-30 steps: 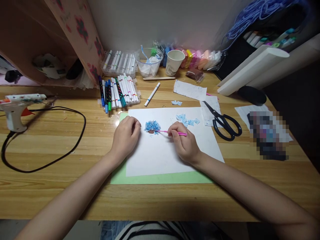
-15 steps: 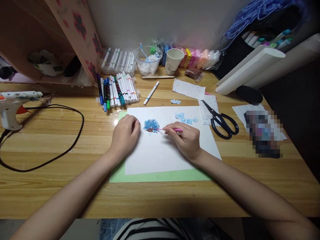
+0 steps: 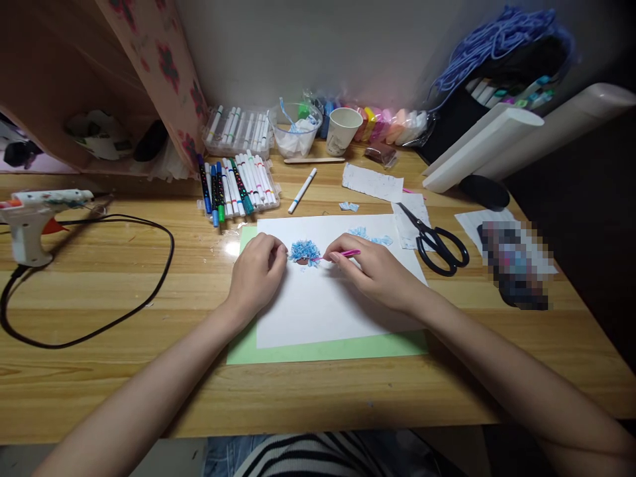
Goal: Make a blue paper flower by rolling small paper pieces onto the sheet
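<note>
A thin pink stick (image 3: pixel 352 252) is pinched in my right hand (image 3: pixel 372 268). Its tip points at the right edge of a clump of blue and white paper bits (image 3: pixel 305 250), with a small brown patch (image 3: pixel 302 262) at its lower edge. The clump sits on a white sheet (image 3: pixel 318 311) laid over a green sheet (image 3: pixel 328 350). Curled at the clump's left side is my left hand (image 3: pixel 258 268), resting on the sheet; what its fingers hold, if anything, is hidden. Behind my right hand lie loose blue and white paper pieces (image 3: pixel 380 238).
Black scissors (image 3: pixel 437 245) lie to the right on paper scraps (image 3: pixel 375 182). Markers (image 3: pixel 238 182), a clear bowl (image 3: pixel 295 136), a paper cup (image 3: pixel 342 129) and bagged coloured clay (image 3: pixel 387 124) line the back. A glue gun (image 3: pixel 34 218) with its cable (image 3: pixel 169 265) is at left.
The camera view has shifted slightly, moving everything in the picture. My right hand has turned a little, and the pink stick lies at a steeper slant. My left hand keeps its place beside the clump.
</note>
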`<control>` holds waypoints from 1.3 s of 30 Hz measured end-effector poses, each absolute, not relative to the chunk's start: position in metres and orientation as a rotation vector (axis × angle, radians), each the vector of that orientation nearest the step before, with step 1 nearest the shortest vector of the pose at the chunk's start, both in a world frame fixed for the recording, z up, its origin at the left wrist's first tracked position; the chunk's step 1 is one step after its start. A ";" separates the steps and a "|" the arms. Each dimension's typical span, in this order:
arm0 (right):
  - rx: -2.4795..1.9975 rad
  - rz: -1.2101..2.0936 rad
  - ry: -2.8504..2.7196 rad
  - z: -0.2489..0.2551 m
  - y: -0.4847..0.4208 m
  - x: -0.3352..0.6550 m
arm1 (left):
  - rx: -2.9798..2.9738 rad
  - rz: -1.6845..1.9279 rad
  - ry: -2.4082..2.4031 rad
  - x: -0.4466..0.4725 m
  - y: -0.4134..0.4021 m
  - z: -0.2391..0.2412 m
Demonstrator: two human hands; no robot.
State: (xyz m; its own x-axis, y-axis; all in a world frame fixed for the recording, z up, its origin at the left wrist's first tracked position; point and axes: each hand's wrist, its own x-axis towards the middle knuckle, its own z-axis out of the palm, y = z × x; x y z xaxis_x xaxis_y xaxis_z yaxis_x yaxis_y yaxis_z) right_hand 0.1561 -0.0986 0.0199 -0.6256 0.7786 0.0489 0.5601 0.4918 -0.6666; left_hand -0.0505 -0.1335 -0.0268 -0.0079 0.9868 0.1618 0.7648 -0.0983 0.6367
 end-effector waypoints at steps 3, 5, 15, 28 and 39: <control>-1.090 0.945 -2.187 0.016 -0.106 0.161 | 1.978 0.853 1.751 -0.048 -0.137 -0.025; -1.038 0.999 -1.996 0.011 -0.111 0.166 | 2.036 0.848 1.698 -0.045 -0.139 -0.024; -0.903 1.205 -1.529 -0.008 -0.127 0.172 | 1.741 0.983 1.480 -0.030 -0.149 -0.017; -0.852 1.417 -1.473 -0.016 -0.133 0.165 | 1.579 1.058 1.404 -0.029 -0.147 -0.019; -0.939 1.175 -1.389 -0.015 -0.144 0.159 | 1.515 1.148 1.438 -0.023 -0.153 -0.013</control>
State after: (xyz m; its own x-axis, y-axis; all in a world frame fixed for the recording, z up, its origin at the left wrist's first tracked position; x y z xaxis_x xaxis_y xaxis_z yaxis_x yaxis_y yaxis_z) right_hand 0.1593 -0.1438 -0.0147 -0.1518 0.9639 0.2188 -0.0557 0.2127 -0.9755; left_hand -0.0230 -0.1526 -0.0129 -0.0285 0.9931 0.1136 0.3306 -0.0979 0.9387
